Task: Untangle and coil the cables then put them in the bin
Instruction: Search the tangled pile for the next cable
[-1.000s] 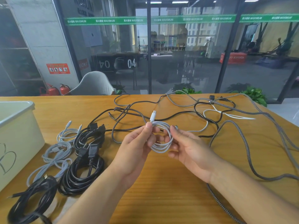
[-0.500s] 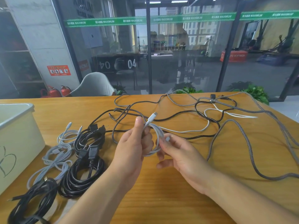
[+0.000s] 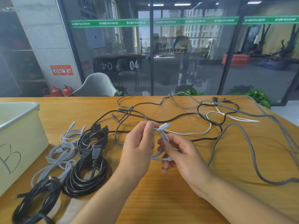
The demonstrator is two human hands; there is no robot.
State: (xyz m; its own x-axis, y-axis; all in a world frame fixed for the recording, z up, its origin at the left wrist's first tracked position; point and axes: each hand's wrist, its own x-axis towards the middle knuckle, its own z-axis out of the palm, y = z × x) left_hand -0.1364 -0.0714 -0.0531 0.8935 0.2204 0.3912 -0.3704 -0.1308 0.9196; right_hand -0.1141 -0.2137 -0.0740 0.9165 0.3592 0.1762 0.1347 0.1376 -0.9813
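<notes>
My left hand [image 3: 139,147] pinches a small white cable coil [image 3: 163,138] at its top, the USB plug sticking out to the right. My right hand [image 3: 179,156] grips the coil's lower right side, fingers curled round the loops and the other plug. Both hands hold it above the wooden table [image 3: 161,191]. Behind them lies a tangle of loose cables: a black one [image 3: 178,117], a white one [image 3: 226,115] and a grey braided one [image 3: 252,147]. Coiled black cables [image 3: 87,175] and coiled light grey cables [image 3: 61,156] lie at the left. The cream bin [image 3: 19,143] stands at the far left.
The bin bears a handwritten letter B on its side. A glass wall runs behind the table's far edge, with a grey chair [image 3: 95,86] and green plants [image 3: 257,96] beyond. Bare tabletop lies in front of my arms.
The white coil has been turned upright between my hands. My right hand shifted from its right side to its lower part, now holding the loops and a plug end.
</notes>
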